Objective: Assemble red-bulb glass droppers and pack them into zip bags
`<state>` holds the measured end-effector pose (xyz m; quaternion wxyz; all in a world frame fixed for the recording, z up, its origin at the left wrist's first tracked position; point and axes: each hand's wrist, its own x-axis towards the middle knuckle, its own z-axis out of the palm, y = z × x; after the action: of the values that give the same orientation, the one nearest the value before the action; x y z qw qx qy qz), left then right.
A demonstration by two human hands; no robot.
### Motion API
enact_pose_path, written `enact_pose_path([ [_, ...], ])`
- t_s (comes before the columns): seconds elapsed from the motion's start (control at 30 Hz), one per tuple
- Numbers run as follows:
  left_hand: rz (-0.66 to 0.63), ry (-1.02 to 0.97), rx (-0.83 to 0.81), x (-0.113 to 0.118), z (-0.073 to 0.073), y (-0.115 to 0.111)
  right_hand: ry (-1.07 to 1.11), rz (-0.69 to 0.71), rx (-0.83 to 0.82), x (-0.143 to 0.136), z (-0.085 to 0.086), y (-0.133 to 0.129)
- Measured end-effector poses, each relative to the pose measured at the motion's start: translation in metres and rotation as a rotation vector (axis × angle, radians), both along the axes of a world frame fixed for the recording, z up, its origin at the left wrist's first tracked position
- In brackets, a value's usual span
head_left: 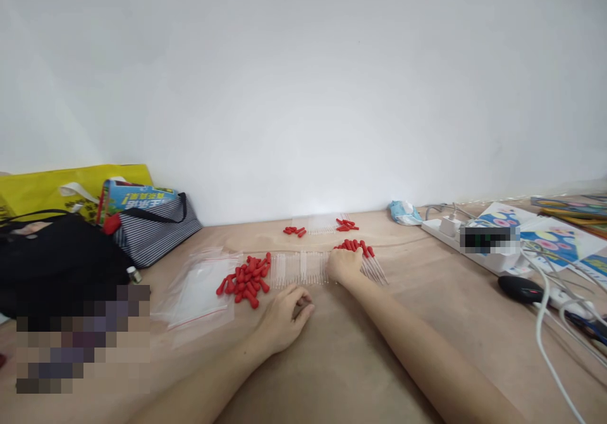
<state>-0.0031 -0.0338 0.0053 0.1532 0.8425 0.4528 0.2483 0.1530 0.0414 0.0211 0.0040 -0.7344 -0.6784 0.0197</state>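
Note:
My left hand (284, 316) rests on the table, loosely curled, with a gap between thumb and fingers and nothing visible in it. Just beyond it lies a row of thin clear glass dropper tubes (289, 269). A heap of red rubber dropper bulbs (246, 278) is to its left. My right hand (345, 266) is closed over the right part of the row, its fingertips hidden, so what it grips does not show. Touching its right side are several droppers with red bulbs (365, 248) fitted, their tubes (377, 269) slanting toward me.
Clear zip bags (202, 291) lie left of the heap. Farther back are another bag (317, 224) and more red-bulbed droppers (348, 225). A striped bag (159, 228) and black bag (66, 266) stand left; a power strip (484, 253), cables (540, 335) and blue-white wrapper (404, 212) lie right.

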Motion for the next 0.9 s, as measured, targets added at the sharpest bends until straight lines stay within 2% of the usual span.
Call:
enact_pose_path([
  [0.1, -0.015, 0.019, 0.022, -0.001, 0.0, -0.001, 0.038, 0.02, 0.068, 0.001, 0.0, -0.001],
  [0.17, -0.028, 0.079, 0.102, -0.005, 0.003, 0.002, 0.053, 0.046, 0.117, 0.004, 0.001, -0.004],
  [0.27, -0.02, 0.24, 0.306, -0.018, 0.014, 0.011, 0.057, 0.107, 0.208, 0.011, 0.004, -0.014],
  [0.33, 0.008, 0.334, 0.372, -0.029, 0.025, 0.019, 0.054, 0.159, 0.258, 0.019, 0.004, -0.025],
  [0.43, 0.067, 0.437, 0.3, -0.045, 0.039, 0.03, 0.055, 0.306, 0.313, 0.034, -0.007, -0.045],
  [0.5, 0.106, 0.485, 0.213, -0.053, 0.044, 0.033, 0.07, 0.51, 0.395, 0.045, -0.019, -0.058],
  [0.57, 0.135, 0.51, 0.148, -0.057, 0.047, 0.034, 0.122, 0.624, 0.457, 0.054, -0.031, -0.068],
  [0.7, 0.141, 0.558, 0.102, -0.061, 0.046, 0.035, 0.228, 0.652, 0.524, 0.061, -0.044, -0.075],
  [0.9, 0.113, 0.615, 0.11, -0.061, 0.045, 0.036, 0.269, 0.621, 0.505, 0.057, -0.041, -0.075],
])
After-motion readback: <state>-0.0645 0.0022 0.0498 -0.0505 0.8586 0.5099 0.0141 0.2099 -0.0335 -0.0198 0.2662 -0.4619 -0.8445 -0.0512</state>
